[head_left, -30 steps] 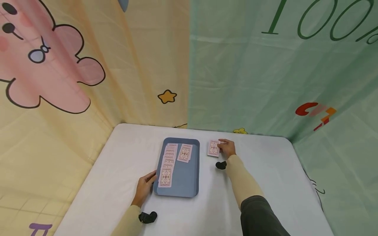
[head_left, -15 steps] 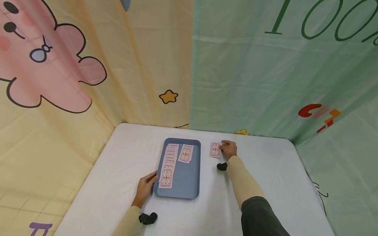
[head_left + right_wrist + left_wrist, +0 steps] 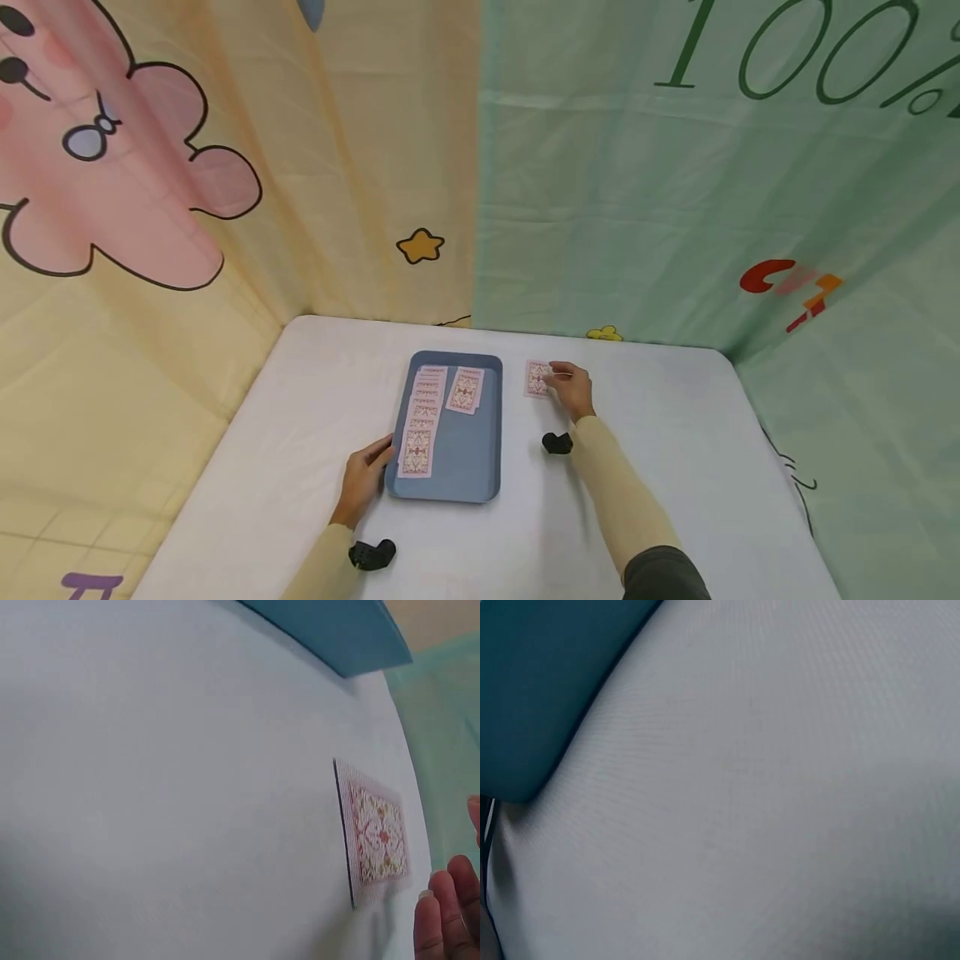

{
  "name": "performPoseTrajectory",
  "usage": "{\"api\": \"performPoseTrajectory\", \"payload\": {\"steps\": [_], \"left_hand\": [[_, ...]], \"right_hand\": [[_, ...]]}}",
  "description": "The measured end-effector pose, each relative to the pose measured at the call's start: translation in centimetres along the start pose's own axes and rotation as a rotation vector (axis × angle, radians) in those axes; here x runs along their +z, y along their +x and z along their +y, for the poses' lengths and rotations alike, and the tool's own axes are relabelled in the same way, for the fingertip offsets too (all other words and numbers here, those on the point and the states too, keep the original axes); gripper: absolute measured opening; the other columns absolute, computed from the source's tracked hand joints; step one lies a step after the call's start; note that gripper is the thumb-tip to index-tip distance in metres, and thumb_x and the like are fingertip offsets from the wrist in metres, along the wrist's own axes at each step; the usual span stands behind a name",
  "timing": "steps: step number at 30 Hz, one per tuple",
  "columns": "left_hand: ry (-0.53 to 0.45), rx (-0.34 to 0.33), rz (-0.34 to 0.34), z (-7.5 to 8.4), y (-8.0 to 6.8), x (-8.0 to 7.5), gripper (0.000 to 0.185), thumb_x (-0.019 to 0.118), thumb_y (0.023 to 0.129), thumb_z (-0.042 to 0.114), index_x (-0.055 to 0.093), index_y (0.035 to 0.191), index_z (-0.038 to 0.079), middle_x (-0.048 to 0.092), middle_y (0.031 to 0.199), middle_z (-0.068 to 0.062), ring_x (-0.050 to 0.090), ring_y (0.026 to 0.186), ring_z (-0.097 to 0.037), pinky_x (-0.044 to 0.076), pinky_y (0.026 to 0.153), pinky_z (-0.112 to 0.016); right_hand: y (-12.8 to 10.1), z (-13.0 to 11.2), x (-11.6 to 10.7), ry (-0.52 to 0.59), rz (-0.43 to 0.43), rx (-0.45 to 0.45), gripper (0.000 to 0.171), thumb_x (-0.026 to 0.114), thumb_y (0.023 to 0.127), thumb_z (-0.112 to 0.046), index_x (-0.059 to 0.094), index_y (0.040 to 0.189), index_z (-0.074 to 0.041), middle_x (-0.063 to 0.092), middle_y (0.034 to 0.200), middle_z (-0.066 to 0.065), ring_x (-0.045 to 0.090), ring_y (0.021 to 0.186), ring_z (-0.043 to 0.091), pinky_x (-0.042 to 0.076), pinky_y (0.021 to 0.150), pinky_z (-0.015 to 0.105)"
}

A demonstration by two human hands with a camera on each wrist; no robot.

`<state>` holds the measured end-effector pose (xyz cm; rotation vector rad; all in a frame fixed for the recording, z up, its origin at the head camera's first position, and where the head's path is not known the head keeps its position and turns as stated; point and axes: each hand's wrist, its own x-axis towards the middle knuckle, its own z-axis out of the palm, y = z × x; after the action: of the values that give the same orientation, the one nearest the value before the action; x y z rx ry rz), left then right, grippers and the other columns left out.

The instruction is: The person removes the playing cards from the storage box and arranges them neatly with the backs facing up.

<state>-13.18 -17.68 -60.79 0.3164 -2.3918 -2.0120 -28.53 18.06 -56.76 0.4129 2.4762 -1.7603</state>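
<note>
My left hand [image 3: 362, 481] holds the left rim of a blue-grey tray [image 3: 468, 471], with thumb and forefinger tips at the edge; the other fingers are hidden. In the tray, a column of overlapping face-down playing cards [image 3: 417, 450] runs along the left side. A second small overlapping group of cards [image 3: 464, 390] lies at the upper middle. Right of the tray, a face-down card stack [image 3: 380, 836] with a red-and-white back lies on the table. Beside and partly over it, my right hand [image 3: 573, 392] pinches a thin playing card, seen nearly edge-on [image 3: 560, 373].
A white-covered table [image 3: 637, 433] bears everything. Printed curtains, yellow on the left [image 3: 337, 208] and green on the right [image 3: 600, 208], hang around its sides and back. Each wrist carries a black camera mount [image 3: 557, 443].
The right hand has risen slightly from the stack and drawn a little toward the body, a thin card between its fingers. The left hand and the tray keep their place.
</note>
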Motion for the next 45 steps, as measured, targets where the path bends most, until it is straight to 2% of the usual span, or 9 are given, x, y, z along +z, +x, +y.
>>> {"api": "performPoseTrajectory", "payload": {"steps": [11,20,24,29,36,45], "left_hand": [[-0.001,-0.019,0.001,0.5,0.3,-0.2,0.040,0.057,0.097,0.012,0.054,0.133,-0.005,0.051,0.137,-0.023,0.043,0.132,-0.034,0.036,0.108,-0.046],[0.000,-0.010,0.015,0.5,0.4,-0.5,0.040,0.058,0.097,0.013,0.055,0.133,-0.004,0.052,0.137,-0.023,0.044,0.132,-0.034,0.036,0.109,-0.046],[0.016,-0.016,0.022,0.1,0.3,-0.4,0.040,0.058,0.097,0.014,0.055,0.133,-0.004,0.051,0.137,-0.022,0.043,0.133,-0.034,0.035,0.110,-0.046],[0.024,-0.020,0.026,-0.1,0.2,-0.4,0.040,0.058,0.097,0.013,0.055,0.132,-0.005,0.052,0.136,-0.023,0.043,0.132,-0.035,0.035,0.110,-0.045],[0.035,-0.015,0.022,0.3,0.2,-0.5,0.039,0.058,0.097,0.012,0.055,0.132,-0.005,0.052,0.136,-0.023,0.043,0.133,-0.035,0.034,0.110,-0.046],[0.017,-0.006,0.012,0.5,-0.1,-0.1,0.039,0.059,0.096,0.013,0.056,0.131,-0.005,0.054,0.135,-0.023,0.044,0.131,-0.035,0.036,0.109,-0.046]], "right_hand": [[-4.1,-1.3,3.6,0.040,-0.071,-0.144,0.036,0.075,0.084,-0.008,0.066,0.118,-0.001,0.064,0.116,0.015,0.060,0.103,0.027,0.053,0.089,0.039],[-6.9,-3.0,6.3,0.076,-0.132,-0.308,0.035,0.073,0.083,-0.002,0.065,0.116,0.006,0.065,0.114,0.020,0.061,0.103,0.031,0.052,0.089,0.040],[-7.9,-3.2,7.5,0.043,-0.150,-0.366,0.031,0.072,0.084,0.000,0.065,0.114,0.006,0.066,0.112,0.020,0.061,0.102,0.032,0.051,0.089,0.042],[-8.9,-3.3,9.0,-0.005,-0.161,-0.387,0.033,0.074,0.082,-0.002,0.067,0.113,0.003,0.067,0.108,0.015,0.062,0.099,0.029,0.051,0.087,0.041],[-9.8,-3.3,10.9,0.030,-0.189,-0.402,0.034,0.076,0.079,0.000,0.067,0.111,0.003,0.067,0.106,0.016,0.063,0.097,0.031,0.053,0.085,0.040],[-10.7,-2.8,12.6,0.038,-0.235,-0.427,0.037,0.078,0.075,0.004,0.067,0.110,0.005,0.066,0.104,0.019,0.062,0.089,0.032,0.054,0.075,0.028]]}}
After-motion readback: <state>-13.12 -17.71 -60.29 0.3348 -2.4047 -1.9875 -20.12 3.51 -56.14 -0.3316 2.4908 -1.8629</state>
